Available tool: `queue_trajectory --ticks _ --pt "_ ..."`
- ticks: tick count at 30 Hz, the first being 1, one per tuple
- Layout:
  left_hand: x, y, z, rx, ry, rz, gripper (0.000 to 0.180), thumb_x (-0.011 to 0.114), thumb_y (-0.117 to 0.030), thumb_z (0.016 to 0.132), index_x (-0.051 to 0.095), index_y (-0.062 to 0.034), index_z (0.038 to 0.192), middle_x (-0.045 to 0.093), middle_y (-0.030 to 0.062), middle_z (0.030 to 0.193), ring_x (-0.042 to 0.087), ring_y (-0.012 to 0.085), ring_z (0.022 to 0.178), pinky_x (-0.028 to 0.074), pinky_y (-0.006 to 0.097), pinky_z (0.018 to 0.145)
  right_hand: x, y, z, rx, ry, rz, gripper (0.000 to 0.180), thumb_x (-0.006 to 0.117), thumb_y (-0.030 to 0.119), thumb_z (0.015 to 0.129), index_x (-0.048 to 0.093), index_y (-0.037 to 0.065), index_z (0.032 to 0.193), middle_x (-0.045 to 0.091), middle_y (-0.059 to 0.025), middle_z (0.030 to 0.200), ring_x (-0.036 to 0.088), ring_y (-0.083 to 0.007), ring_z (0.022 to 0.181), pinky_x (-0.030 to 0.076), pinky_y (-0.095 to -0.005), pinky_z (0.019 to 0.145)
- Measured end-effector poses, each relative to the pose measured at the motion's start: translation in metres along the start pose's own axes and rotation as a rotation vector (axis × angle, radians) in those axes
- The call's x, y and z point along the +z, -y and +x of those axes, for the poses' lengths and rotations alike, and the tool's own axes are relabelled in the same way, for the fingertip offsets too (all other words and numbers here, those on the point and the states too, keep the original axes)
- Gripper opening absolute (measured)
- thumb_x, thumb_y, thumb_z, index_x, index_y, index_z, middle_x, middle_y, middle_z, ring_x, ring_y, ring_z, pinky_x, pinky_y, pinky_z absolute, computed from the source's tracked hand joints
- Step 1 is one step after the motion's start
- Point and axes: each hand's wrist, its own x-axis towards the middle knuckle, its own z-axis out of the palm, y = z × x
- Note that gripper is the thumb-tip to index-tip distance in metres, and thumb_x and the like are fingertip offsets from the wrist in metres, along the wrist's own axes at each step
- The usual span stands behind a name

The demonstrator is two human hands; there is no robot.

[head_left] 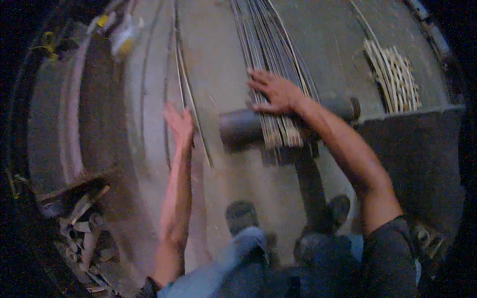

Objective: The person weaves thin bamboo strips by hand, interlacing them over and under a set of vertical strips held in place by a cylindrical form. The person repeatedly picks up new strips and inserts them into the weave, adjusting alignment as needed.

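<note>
A bundle of long strips (268, 47) is lying across a dark cylinder (241, 128). Your right hand (278, 93) is lying over the bundle, fingers standing spread; your blurred left hand (180, 123), fingers parted from thumb, is hanging beside loose strips (199, 129).

Dark and pale streaks run lengthwise through the bundle of strips (262, 44) at the upper centre, turning buff at its near ends, and the loose strips (203, 142) left of it are just as two-toned. I see charcoal on the cylinder (238, 131) mid-frame. At the upper right, the slats (397, 79) make a cream crisscross. The floor (213, 54) is dull grey, pinkish toward the left; the bag (124, 39) up there is white with yellow patches. Down below, the jeans (213, 273) show faded blue, the sleeve (390, 248) black.
</note>
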Motion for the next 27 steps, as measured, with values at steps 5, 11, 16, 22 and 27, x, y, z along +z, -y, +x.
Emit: queue_trajectory --ticks 5,11,16,22,27 --pt "-0.074 -0.123 -0.049 -0.335 0.592 -0.678 0.029 0.058 -0.020 0.092 0.060 -0.0024 0.115 0.068 0.0093 0.094 0.065 0.0214 0.087 0.050 0.033 0.078 -0.003 -0.003 -0.007 -0.038 -0.101 -0.069 0.075 0.048 0.056 0.090 0.030 0.010 0.147 0.023 -0.0161 0.155 0.024 -0.0327 0.142 0.022 -0.0418 0.116" --pt "-0.068 -0.185 -0.113 -0.678 1.011 -0.864 0.025 0.065 -0.018 0.090 0.061 -0.0012 0.108 0.066 0.0051 0.090 0.061 0.0111 0.083 0.049 0.026 0.073 -0.004 0.005 -0.002 -0.045 -0.121 -0.078 0.074 0.047 0.055 0.091 0.029 0.011 0.148 0.024 -0.0147 0.155 0.022 -0.0326 0.143 0.022 -0.0412 0.116" --pt "-0.054 -0.191 -0.113 -0.642 0.924 -0.847 0.027 0.071 -0.014 0.086 0.060 0.0020 0.104 0.066 0.0058 0.087 0.061 0.0112 0.080 0.050 0.025 0.070 -0.005 0.006 -0.004 -0.024 -0.104 -0.070 0.075 0.047 0.055 0.091 0.028 0.012 0.149 0.023 -0.0143 0.155 0.021 -0.0315 0.144 0.021 -0.0412 0.117" --pt "-0.057 -0.184 -0.110 -0.688 0.977 -0.897 0.035 0.070 -0.019 0.087 0.055 0.0029 0.110 0.065 0.0061 0.083 0.065 0.0135 0.079 0.053 0.025 0.068 -0.004 0.004 -0.002 -0.042 -0.104 -0.078 0.076 0.046 0.057 0.091 0.026 0.012 0.149 0.023 -0.0135 0.156 0.021 -0.0306 0.144 0.021 -0.0405 0.117" --pt "-0.062 -0.188 -0.107 -0.669 0.970 -0.880 0.035 0.068 -0.019 0.089 0.052 0.0040 0.110 0.064 0.0071 0.082 0.067 0.0151 0.080 0.054 0.024 0.066 -0.006 0.005 -0.004 -0.031 -0.097 -0.076 0.077 0.044 0.058 0.092 0.025 0.012 0.150 0.022 -0.0134 0.156 0.021 -0.0304 0.144 0.020 -0.0402 0.118"
